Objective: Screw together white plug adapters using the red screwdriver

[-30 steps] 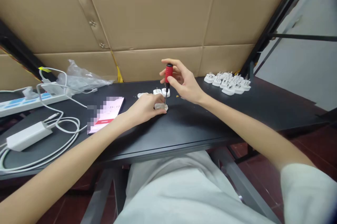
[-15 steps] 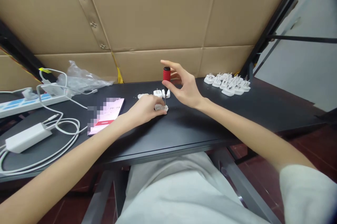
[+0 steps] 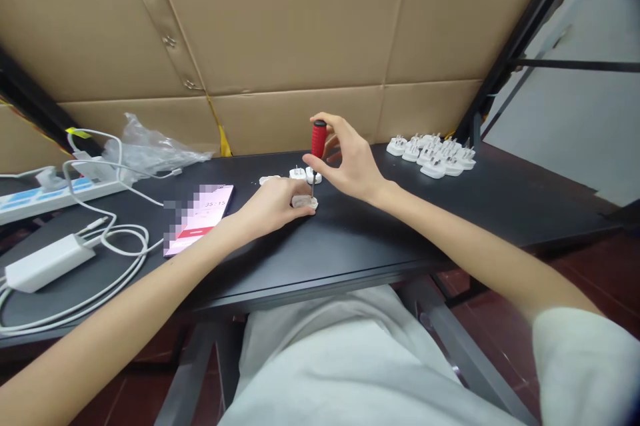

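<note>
On a black desk [image 3: 450, 213], the right hand [image 3: 350, 166] pinches a red screwdriver [image 3: 319, 139], the left hand [image 3: 270, 209] grips a plug [image 3: 304, 202].

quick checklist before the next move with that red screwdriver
Right hand on the red-handled screwdriver: ok, thumb and fingers around the handle.
Left hand on the white plug housing: ok, fingers on it.
Housing resting on the black desk: ok.
Screwdriver tip seated in a screw: cannot tell, too small to see.
White cables away from the hands: ok, they lie off to the left.
</note>
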A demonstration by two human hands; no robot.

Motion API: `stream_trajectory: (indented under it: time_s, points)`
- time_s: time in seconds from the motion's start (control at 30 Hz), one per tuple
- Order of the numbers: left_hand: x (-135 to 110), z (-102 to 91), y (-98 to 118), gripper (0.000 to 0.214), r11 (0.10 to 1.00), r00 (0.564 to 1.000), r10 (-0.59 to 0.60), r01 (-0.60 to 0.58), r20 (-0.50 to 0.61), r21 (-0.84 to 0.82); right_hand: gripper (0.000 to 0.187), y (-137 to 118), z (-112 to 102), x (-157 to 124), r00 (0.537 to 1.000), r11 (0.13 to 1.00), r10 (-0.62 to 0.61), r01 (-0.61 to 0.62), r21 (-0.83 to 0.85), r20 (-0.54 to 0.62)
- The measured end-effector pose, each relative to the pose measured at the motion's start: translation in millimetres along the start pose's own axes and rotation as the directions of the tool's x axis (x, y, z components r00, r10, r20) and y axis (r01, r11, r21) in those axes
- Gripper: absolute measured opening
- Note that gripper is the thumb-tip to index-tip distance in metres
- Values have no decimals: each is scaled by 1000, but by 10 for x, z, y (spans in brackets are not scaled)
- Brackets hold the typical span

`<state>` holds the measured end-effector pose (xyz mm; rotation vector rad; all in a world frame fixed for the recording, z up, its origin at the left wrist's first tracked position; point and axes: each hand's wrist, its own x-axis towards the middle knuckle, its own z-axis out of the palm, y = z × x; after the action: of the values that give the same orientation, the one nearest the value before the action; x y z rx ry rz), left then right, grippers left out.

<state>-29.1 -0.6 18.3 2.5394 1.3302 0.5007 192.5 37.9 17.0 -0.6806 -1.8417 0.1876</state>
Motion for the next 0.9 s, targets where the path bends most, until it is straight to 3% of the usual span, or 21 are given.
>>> stream_trajectory:
  time_s: [0.1, 0.3, 0.53, 0.63, 0.77, 0.9]
  points:
    - [2, 8, 3, 32, 1000, 1000, 16, -16, 2, 1, 60, 27, 18, -4, 999, 999, 30, -30, -20, -24]
    - [14, 4, 5, 33, 1000, 1000, 2, -2, 17, 3, 92, -45, -22, 10, 992, 973, 123, -128, 190, 36]
    - [19, -7, 16, 33, 1000, 1000, -2, 2, 27, -25, 74, -94, -137, 24, 965, 920, 30, -128, 370, 260]
    - [23, -8, 17, 34, 999, 1000, -3, 4, 25, -35, 65, -43, -135, 30, 953, 916, 7, -127, 380, 302]
    - [28, -3, 3, 35, 1000, 1000, -2, 3, 18, -29, 55, 38, -62, 12, 983, 957, 48, -95, 274, 176]
    - [22, 7, -24, 34, 1000, 1000, 1, 0, 17, -17, 54, 30, -13, -14, 999, 999, -31, 30, 35, 18]
